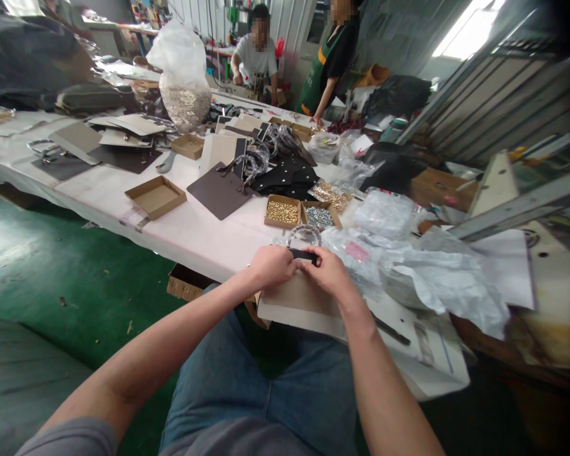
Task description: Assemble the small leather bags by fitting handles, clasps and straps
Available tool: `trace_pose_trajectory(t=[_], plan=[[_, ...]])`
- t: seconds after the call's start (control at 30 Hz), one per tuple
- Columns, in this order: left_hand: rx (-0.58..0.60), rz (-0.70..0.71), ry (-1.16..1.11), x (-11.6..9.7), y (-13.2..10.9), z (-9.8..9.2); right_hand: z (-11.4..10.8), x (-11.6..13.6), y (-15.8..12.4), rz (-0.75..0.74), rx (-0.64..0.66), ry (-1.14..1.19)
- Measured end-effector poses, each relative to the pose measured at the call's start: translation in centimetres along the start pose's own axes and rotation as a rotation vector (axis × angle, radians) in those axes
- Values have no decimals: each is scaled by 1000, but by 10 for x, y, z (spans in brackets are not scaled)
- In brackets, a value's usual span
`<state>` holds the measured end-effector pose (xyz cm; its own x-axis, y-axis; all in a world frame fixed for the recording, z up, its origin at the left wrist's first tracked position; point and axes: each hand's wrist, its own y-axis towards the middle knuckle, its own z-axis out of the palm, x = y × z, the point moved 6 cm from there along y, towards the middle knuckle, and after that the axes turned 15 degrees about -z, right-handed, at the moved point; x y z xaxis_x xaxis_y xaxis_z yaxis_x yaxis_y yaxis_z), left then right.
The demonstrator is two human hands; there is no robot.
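A beige bag panel (297, 297) lies at the table's near edge, close to my lap. Along its far edge runs a black strip (304, 255), and beyond that stands a looped handle (308, 229) that looks wrapped in clear plastic. My left hand (272, 266) is closed on the panel's far edge at the strip's left end. Thumb and fingers of my right hand (329, 271) pinch the strip's right end. The fingertips nearly meet, and any small part between them is hidden. Just beyond are a box of gold-coloured fittings (283, 211) and a box of silver-coloured fittings (318, 216).
An open cardboard box (156, 197) sits left, beside a dark brown panel (220, 190). Black pieces (285, 179) and stacked panels (123, 130) lie farther back. Plastic bags (422, 266) crowd the right. Two people (330, 63) are across the table; one rests a hand on it.
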<state>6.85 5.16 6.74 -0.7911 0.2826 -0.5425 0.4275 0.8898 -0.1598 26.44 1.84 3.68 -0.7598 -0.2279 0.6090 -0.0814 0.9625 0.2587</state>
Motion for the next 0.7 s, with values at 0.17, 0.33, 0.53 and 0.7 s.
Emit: trace_pose_trajectory(t=[0.17,0.33,0.53,0.7], plan=[[9,34,169,-26,-33,20,0,2,-3,24,-7,-19],[-49,47,217,-39,-48,32,0,4,-4,14,5,-25],[-80,91,204,-47,-47,38,-2,3,-3,6,6,-9],[-100,86,210,-43,-47,39,-1,4,-4,15,13,-35]])
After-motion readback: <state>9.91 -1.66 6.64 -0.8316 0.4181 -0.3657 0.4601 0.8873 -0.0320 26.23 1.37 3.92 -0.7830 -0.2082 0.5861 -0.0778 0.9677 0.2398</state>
